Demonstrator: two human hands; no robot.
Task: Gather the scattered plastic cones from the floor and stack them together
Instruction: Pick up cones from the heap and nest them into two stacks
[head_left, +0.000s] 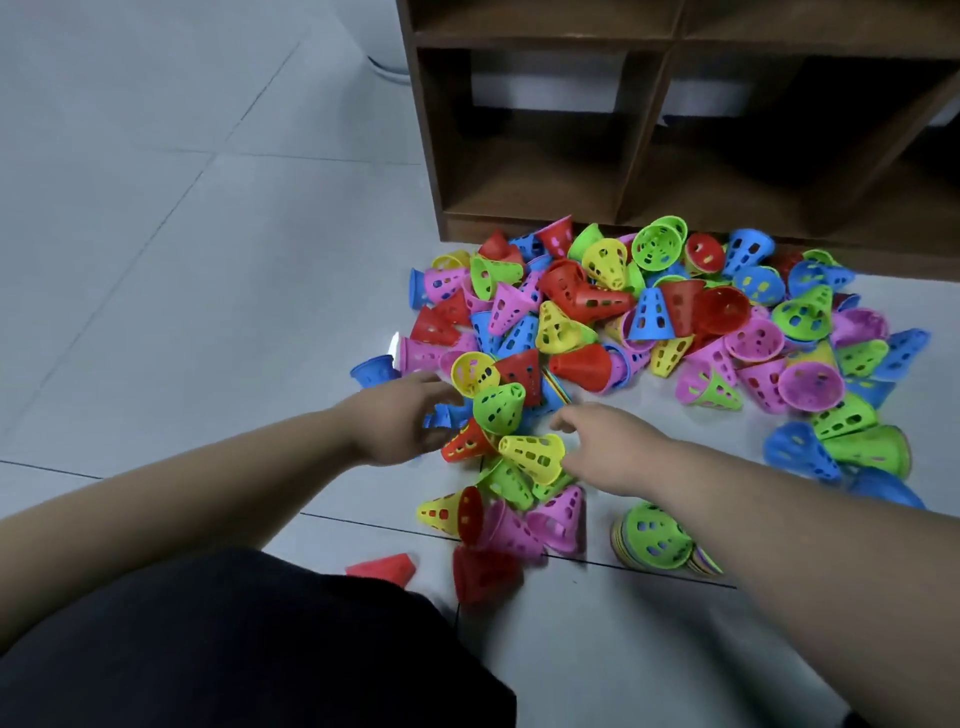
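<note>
Amid cones heaped by the far shelf, our left hand grips a blue cone as our right hand, fingers loose, reaches for a yellow cone, our stack handy near right.

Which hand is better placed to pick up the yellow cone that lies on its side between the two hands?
Right. The right hand lies directly beside the wide rim of the yellow cone and holds nothing. The left hand is farther off, behind a red cone, and is at a blue cone.
</note>
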